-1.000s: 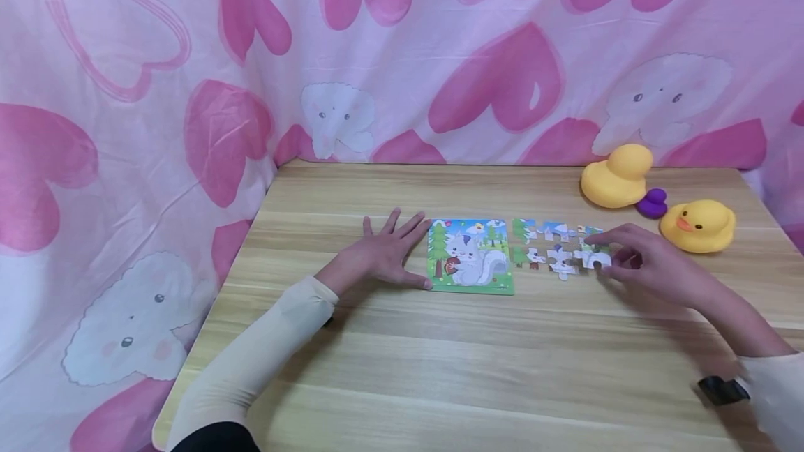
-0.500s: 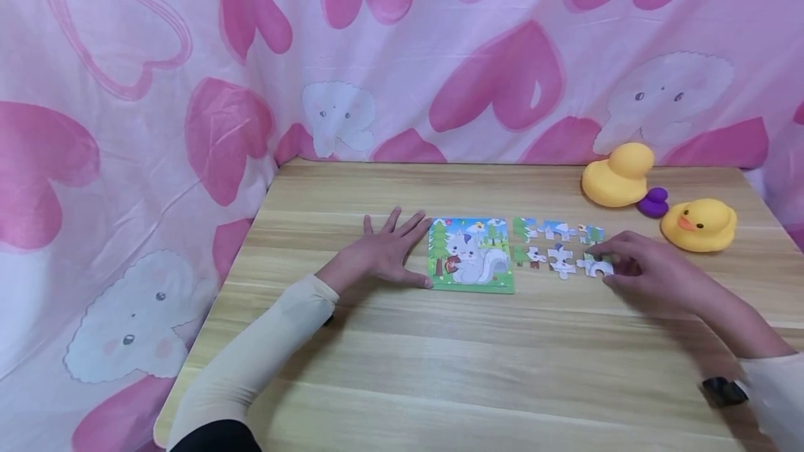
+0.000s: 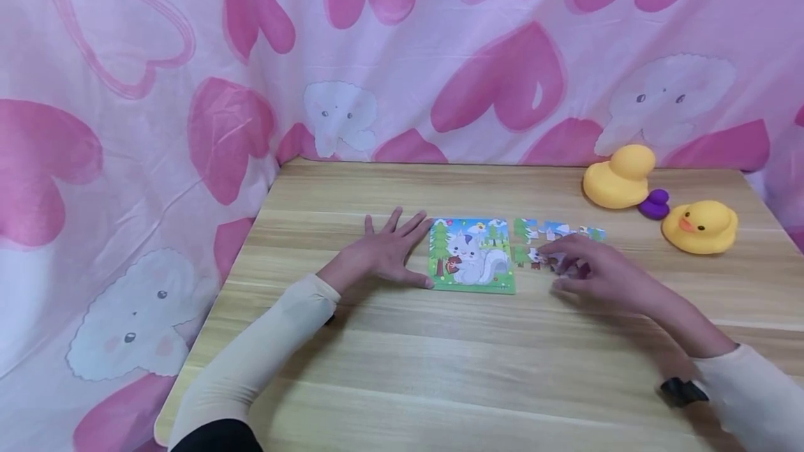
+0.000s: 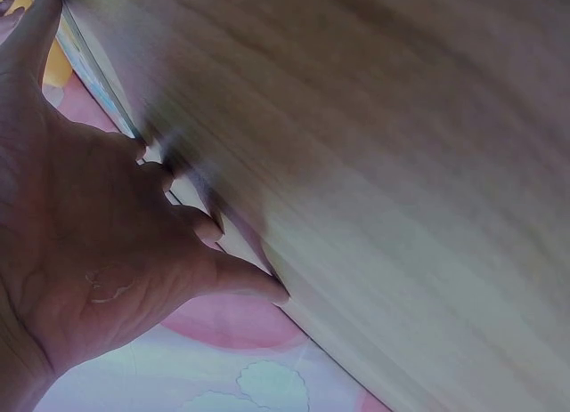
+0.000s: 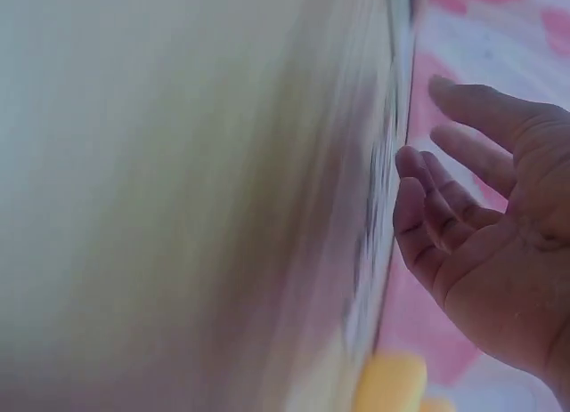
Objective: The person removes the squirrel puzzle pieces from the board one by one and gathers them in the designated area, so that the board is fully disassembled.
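Head view: left hand (image 3: 391,257) spread, thumb touching the board (image 3: 471,257), right hand (image 3: 606,276) loosely curled, partly hiding pieces (image 3: 553,229) — table (image 3: 440,361) wide between wrists, left wrist: thumb reaching frame's top, right wrist: hand empty, table blurred.

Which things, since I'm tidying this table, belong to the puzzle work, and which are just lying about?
Puzzle work:
squirrel picture, beside the left hand
puzzle pieces, partly hidden by the right hand

Lying about:
rear yellow duck
small purple duck
front yellow duck
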Available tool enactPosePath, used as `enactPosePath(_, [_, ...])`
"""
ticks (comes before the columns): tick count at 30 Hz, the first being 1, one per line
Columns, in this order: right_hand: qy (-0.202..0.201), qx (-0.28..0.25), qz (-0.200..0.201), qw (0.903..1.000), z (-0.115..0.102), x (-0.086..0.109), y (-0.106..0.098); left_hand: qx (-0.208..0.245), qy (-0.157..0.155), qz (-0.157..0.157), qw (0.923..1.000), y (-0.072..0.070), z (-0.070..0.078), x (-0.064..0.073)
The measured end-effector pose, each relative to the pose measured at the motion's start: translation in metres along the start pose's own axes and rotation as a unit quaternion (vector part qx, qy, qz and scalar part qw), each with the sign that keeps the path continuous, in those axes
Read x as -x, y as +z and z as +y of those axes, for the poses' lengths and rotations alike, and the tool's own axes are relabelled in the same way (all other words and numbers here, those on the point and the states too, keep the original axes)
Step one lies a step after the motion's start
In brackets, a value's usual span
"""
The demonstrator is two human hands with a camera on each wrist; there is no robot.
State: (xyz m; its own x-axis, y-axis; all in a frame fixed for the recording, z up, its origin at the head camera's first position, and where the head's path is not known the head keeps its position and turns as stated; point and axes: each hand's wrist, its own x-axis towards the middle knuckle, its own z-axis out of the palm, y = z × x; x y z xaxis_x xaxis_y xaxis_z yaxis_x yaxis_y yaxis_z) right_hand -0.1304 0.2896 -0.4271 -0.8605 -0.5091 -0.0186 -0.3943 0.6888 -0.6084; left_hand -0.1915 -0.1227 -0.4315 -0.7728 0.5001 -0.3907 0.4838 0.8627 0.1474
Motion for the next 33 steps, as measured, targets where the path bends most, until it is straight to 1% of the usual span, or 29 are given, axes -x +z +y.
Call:
enactPosePath(3, [-0.019,-0.075,-0.018,0.9968,-0.013,-0.008,0.015,-0.005,-0.001,-0.003,1.0000,0.000,0.000,-0.001])
enactPosePath(5, [-0.024,-0.111,-0.030,0.9931,-0.022,-0.013,0.024,-0.003,0.001,-0.002,1.0000,0.000,0.001,-0.001])
enactPosePath(10, [-0.001,-0.172,-0.067,0.9828,-0.043,-0.028,0.037,0.001,0.001,-0.002,1.0000,0.000,0.001,0.001])
enactPosePath(13, [0.009,-0.214,-0.099,0.9717,-0.056,-0.040,0.045,0.001,-0.001,-0.002,1.0000,0.000,0.001,0.001])
enactPosePath(17, [0.007,-0.269,-0.144,0.9524,-0.069,-0.056,0.054,0.001,0.000,-0.003,1.0000,0.000,0.000,0.001])
enactPosePath(18, [0.009,-0.275,-0.152,0.9494,-0.071,-0.059,0.057,0.002,0.000,-0.003,1.0000,-0.001,0.000,0.000])
enactPosePath(19, [0.009,-0.276,-0.156,0.9484,-0.072,-0.062,0.059,0.002,0.000,-0.003,1.0000,-0.001,0.000,0.000])
enactPosePath(21, [0.016,-0.273,-0.161,0.9484,-0.076,-0.069,0.063,0.001,-0.001,-0.003,1.0000,0.000,0.000,0.000])
enactPosePath(23, [0.031,-0.261,-0.158,0.9518,-0.078,-0.074,0.065,-0.001,-0.002,-0.003,1.0000,0.000,0.000,0.000])
enactPosePath(29, [0.056,-0.241,-0.139,0.9589,-0.085,-0.084,0.070,-0.001,0.001,-0.002,1.0000,0.000,0.000,0.000])
enactPosePath(33, [0.056,-0.207,-0.124,0.9688,-0.088,-0.088,0.072,-0.002,0.003,-0.002,1.0000,0.000,0.000,-0.001])
